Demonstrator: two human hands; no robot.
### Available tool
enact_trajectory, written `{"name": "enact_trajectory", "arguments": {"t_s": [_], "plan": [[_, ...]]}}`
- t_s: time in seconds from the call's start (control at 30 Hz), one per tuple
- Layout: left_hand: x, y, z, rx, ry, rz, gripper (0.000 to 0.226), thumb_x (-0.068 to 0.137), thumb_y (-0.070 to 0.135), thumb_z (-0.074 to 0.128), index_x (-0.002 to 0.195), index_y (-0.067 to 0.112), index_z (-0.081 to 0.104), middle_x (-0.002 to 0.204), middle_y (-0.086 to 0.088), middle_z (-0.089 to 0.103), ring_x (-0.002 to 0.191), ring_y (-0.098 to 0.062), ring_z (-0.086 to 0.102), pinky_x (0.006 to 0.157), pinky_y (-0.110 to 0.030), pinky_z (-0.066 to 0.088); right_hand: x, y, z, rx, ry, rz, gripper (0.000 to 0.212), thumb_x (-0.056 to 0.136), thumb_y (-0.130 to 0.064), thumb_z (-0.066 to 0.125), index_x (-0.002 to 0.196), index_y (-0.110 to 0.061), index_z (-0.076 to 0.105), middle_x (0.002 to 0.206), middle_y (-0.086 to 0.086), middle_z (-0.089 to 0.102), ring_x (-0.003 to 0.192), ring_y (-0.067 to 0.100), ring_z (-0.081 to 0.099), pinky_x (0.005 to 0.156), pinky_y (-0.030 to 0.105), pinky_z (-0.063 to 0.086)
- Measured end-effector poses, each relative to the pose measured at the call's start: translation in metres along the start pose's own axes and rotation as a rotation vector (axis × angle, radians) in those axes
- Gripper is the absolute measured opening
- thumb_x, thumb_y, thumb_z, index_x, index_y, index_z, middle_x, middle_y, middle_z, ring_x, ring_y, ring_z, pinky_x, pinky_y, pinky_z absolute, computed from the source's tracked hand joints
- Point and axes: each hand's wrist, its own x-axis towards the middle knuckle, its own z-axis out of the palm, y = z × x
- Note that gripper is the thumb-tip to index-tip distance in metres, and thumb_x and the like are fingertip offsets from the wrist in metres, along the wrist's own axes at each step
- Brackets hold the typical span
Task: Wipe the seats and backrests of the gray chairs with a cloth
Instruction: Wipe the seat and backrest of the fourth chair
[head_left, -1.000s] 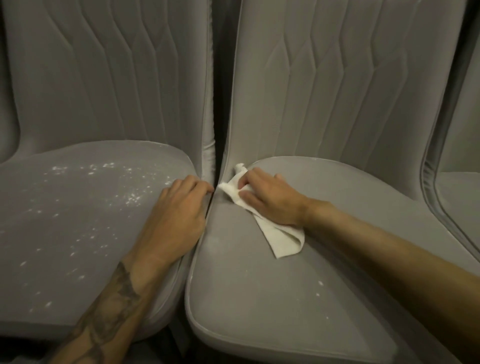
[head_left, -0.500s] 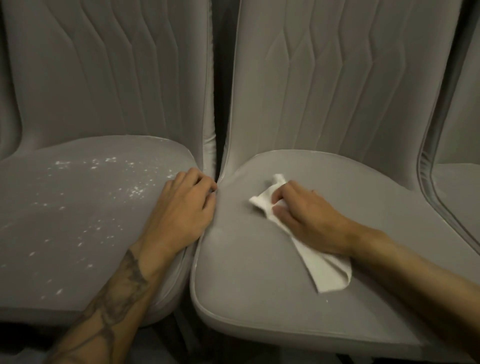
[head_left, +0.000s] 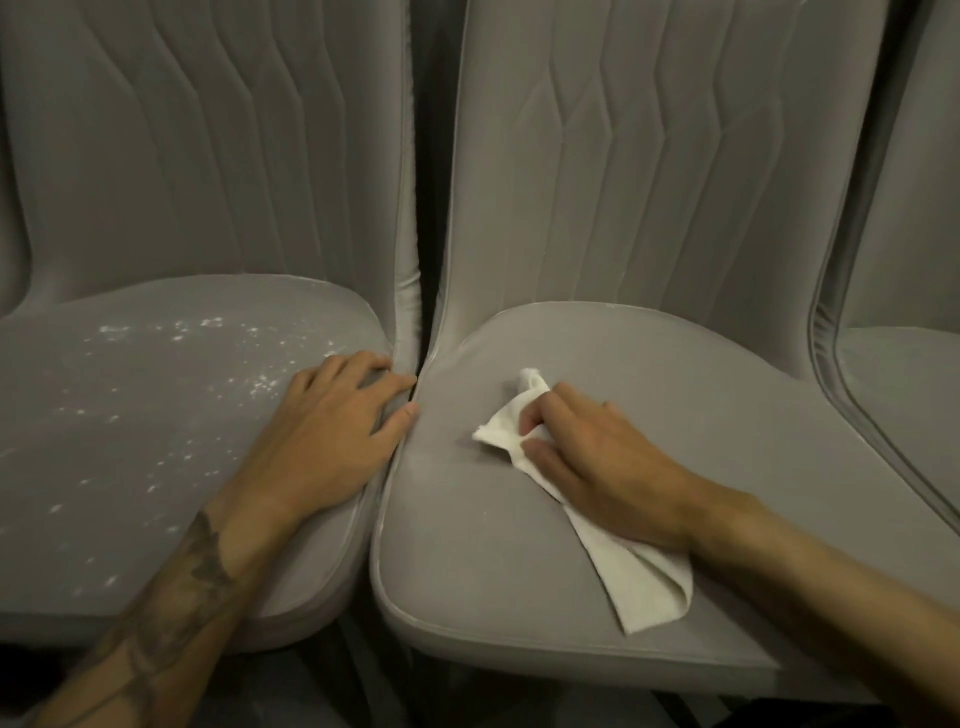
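Cloth (head_left: 641, 579): grasped in R hand (head_left: 597, 480) grip; I log sweep, rt seat (head_left: 467, 545) back-left corner to centre, so nearly done. L hand (head_left: 324, 441) released, left of rt seat; specks (head_left: 260, 385) pending.

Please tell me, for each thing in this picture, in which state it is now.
left seat, sprinkled with white specks, not yet wiped.
middle seat, no clear specks, bears the white cloth.
white cloth, crumpled, lying under the right hand.
left hand, flat, fingers straight, resting on the left seat's edge.
right hand, fingers curled on the white cloth.
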Motion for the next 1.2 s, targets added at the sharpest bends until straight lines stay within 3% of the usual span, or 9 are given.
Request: {"name": "enact_trajectory", "arguments": {"t_s": [0.07, 0.23, 0.33, 0.43, 0.63, 0.83, 0.93, 1.07, 1.2], "plan": [[0.0, 0.0, 0.0, -0.002, 0.004, -0.009, 0.058, 0.1, 0.064, 0.021, 0.139, 0.04, 0.056, 0.142, 0.01, 0.049, 0.131, -0.016, 0.043, 0.109, -0.04, 0.033, 0.001, 0.01, -0.007, -0.03, -0.027, 0.009, 0.01, 0.105, -0.044, 0.032, 0.107, -0.037, 0.039, 0.106, -0.014, 0.041, 0.094, 0.012, 0.046, 0.083, 0.035, 0.03], [-0.002, 0.003, 0.001, 0.011, 0.007, -0.021, 0.058, 0.099, 0.062, 0.022, 0.139, 0.039, 0.057, 0.144, 0.008, 0.049, 0.132, -0.018, 0.043, 0.109, -0.042, 0.034, 0.007, 0.04, -0.018, -0.077, 0.008, 0.3, 0.018, 0.106, -0.034, 0.037, 0.115, -0.023, 0.048, 0.115, -0.001, 0.048, 0.106, 0.023, 0.049, 0.093, 0.041, 0.036], [-0.001, 0.003, 0.001, 0.004, 0.006, -0.029, 0.056, 0.098, 0.061, 0.023, 0.139, 0.04, 0.056, 0.146, 0.009, 0.047, 0.132, -0.017, 0.041, 0.11, -0.041, 0.032, -0.002, 0.002, -0.002, -0.001, 0.056, 0.114, 0.015, 0.105, -0.037, 0.04, 0.111, -0.026, 0.048, 0.11, -0.003, 0.048, 0.098, 0.02, 0.048, 0.086, 0.037, 0.037], [-0.001, 0.003, 0.0, -0.008, 0.008, -0.029, 0.057, 0.098, 0.061, 0.023, 0.14, 0.039, 0.056, 0.147, 0.009, 0.048, 0.133, -0.018, 0.041, 0.111, -0.042, 0.032, -0.02, -0.021, -0.003, 0.061, -0.023, -0.027, 0.016, 0.105, -0.048, 0.032, 0.11, -0.037, 0.043, 0.107, -0.014, 0.044, 0.09, 0.007, 0.045, 0.084, 0.027, 0.032], [-0.001, 0.004, -0.002, -0.04, 0.022, -0.036, 0.051, 0.103, 0.056, 0.03, 0.141, 0.037, 0.059, 0.148, 0.008, 0.051, 0.133, -0.021, 0.043, 0.11, -0.042, 0.032, -0.014, 0.028, -0.024, -0.054, -0.012, 0.339, 0.018, 0.105, -0.034, 0.037, 0.114, -0.023, 0.048, 0.115, 0.0, 0.048, 0.106, 0.024, 0.05, 0.093, 0.04, 0.037], [-0.002, 0.003, -0.003, -0.055, 0.027, -0.031, 0.046, 0.105, 0.052, 0.038, 0.14, 0.034, 0.061, 0.147, 0.006, 0.052, 0.133, -0.022, 0.044, 0.109, -0.044, 0.033, -0.023, -0.034, 0.001, 0.01, 0.024, 0.068, 0.019, 0.105, -0.042, 0.031, 0.11, -0.03, 0.045, 0.107, -0.008, 0.046, 0.088, 0.014, 0.045, 0.083, 0.034, 0.032], [-0.002, 0.002, -0.004, -0.054, 0.019, -0.014, 0.043, 0.106, 0.049, 0.042, 0.141, 0.032, 0.061, 0.147, 0.003, 0.053, 0.133, -0.025, 0.045, 0.109, -0.047, 0.034, -0.026, -0.017, -0.012, -0.073, -0.014, 0.12, 0.019, 0.106, -0.041, 0.033, 0.115, -0.029, 0.044, 0.112, -0.005, 0.046, 0.096, 0.019, 0.049, 0.086, 0.039, 0.034], [-0.002, 0.004, -0.005, -0.049, 0.031, -0.012, 0.04, 0.105, 0.044, 0.048, 0.138, 0.03, 0.064, 0.145, 0.0, 0.056, 0.129, -0.029, 0.049, 0.106, -0.049, 0.037, -0.041, 0.01, -0.024, -0.122, 0.044, 0.343, 0.018, 0.106, -0.034, 0.035, 0.113, -0.024, 0.048, 0.111, -0.002, 0.047, 0.1, 0.023, 0.05, 0.089, 0.041, 0.036], [-0.001, 0.004, -0.006, -0.044, 0.033, -0.007, 0.039, 0.104, 0.044, 0.05, 0.136, 0.028, 0.065, 0.142, -0.002, 0.057, 0.127, -0.032, 0.05, 0.105, -0.05, 0.038, -0.049, -0.024, -0.008, -0.103, 0.092, 0.217, 0.014, 0.106, -0.037, 0.035, 0.107, -0.028, 0.045, 0.104, -0.008, 0.045, 0.088, 0.016, 0.045, 0.08, 0.036, 0.033]]}}
